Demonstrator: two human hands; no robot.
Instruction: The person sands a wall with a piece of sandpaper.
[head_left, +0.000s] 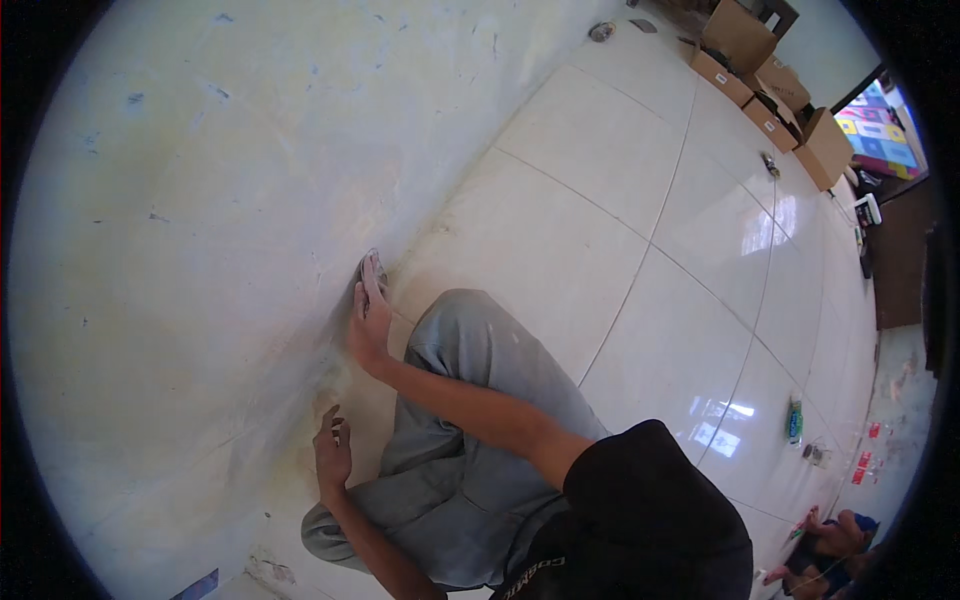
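Observation:
My right hand (371, 311) is pressed against the low part of a pale, patchy wall (225, 187), close to where it meets the floor. Its fingers hold a small dark grey pad (381, 276), possibly folded sandpaper; the hand hides much of it. My left hand (332, 450) is nearer the bottom of the view, beside my bent knee and just off the wall, with slightly curled fingers apart and nothing seen in them. Whitish dust marks the fingers of the right hand. Bluish marks and scrapes dot the wall.
Glossy tiles (570, 180) cover the floor. Open cardboard boxes (772, 124) stand at the upper right, near a small dark object (770, 164). A green-labelled item (795, 421) lies at the right. Another person (832, 544) sits at the lower right. A bluish strip (196, 585) is at the wall's lower end.

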